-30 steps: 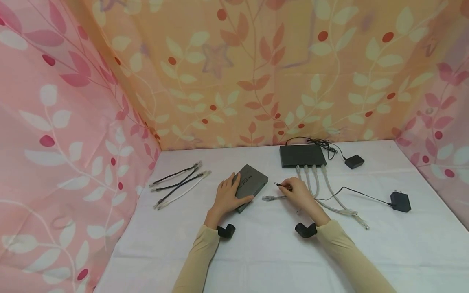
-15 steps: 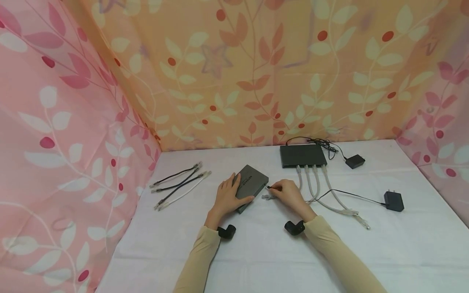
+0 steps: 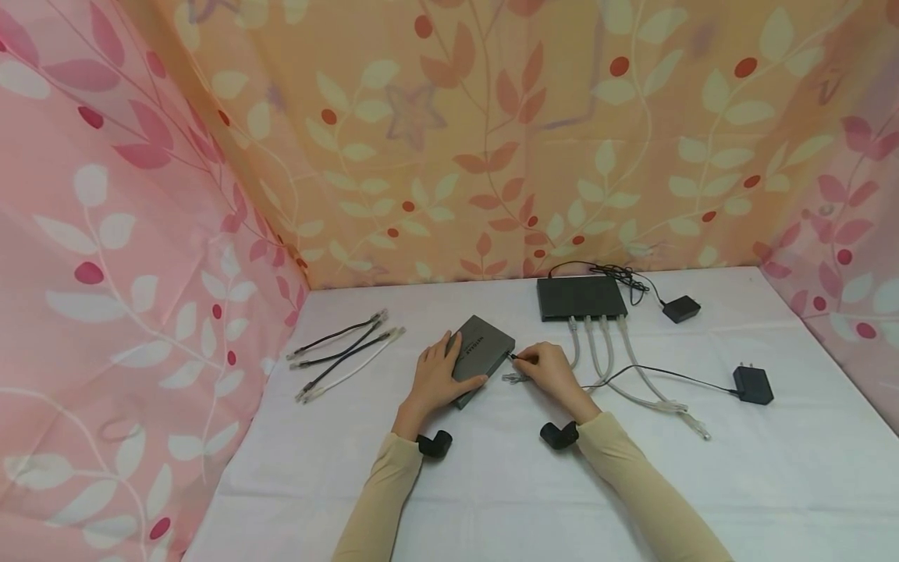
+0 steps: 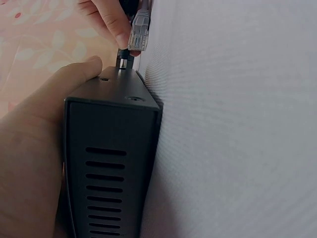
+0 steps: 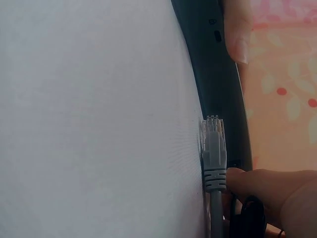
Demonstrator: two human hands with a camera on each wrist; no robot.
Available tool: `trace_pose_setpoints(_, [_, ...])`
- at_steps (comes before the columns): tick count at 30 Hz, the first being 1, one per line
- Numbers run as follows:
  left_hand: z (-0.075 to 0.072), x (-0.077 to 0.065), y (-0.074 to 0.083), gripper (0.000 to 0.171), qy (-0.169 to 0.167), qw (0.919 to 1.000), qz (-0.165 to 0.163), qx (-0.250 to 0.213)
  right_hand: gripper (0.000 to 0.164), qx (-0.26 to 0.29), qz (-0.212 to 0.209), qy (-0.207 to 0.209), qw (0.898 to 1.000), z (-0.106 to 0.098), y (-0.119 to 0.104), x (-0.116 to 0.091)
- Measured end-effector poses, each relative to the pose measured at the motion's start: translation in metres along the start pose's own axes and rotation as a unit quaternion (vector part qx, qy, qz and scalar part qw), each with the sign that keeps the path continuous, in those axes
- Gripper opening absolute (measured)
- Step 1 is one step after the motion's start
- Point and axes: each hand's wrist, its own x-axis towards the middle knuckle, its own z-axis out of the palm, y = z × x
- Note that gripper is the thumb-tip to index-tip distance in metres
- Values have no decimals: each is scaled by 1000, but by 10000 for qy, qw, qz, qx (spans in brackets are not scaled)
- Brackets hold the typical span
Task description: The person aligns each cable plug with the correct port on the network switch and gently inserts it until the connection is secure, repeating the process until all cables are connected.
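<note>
My left hand point(image 3: 437, 376) lies spread over the gray box point(image 3: 483, 347) mid-table point(image 3: 492, 484) as my right hand point(image 3: 551, 375) pinches the black plug point(image 4: 123, 60), which has crossed from well apart to meet the box's right side, apparently bringing the power connection close to seated.

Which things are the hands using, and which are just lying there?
Part of the job:
gray box
black power plug
adapter on its cord

Probably just lying about:
short cables on the left
black box
gray cables plugged into it
back adapter
</note>
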Motion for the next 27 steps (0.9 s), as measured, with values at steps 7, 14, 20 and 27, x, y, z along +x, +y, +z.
trace_pose_setpoints(7, [0, 0, 0, 99, 6, 10000, 14, -6, 13, 48, 206, -45, 9998, 3, 1, 0])
trace_pose_setpoints(14, [1, 0, -1, 99, 19, 10000, 17, 18, 12, 123, 133, 90, 9998, 3, 1, -1])
trace_pose_setpoints(20, [0, 0, 0, 100, 6, 10000, 16, 35, 12, 144, -44, 134, 9998, 3, 3, -1])
trace_pose_setpoints(27, [0, 1, 0, 100, -82, 10000, -28, 20, 12, 226, -131, 150, 9995, 2, 4, -1])
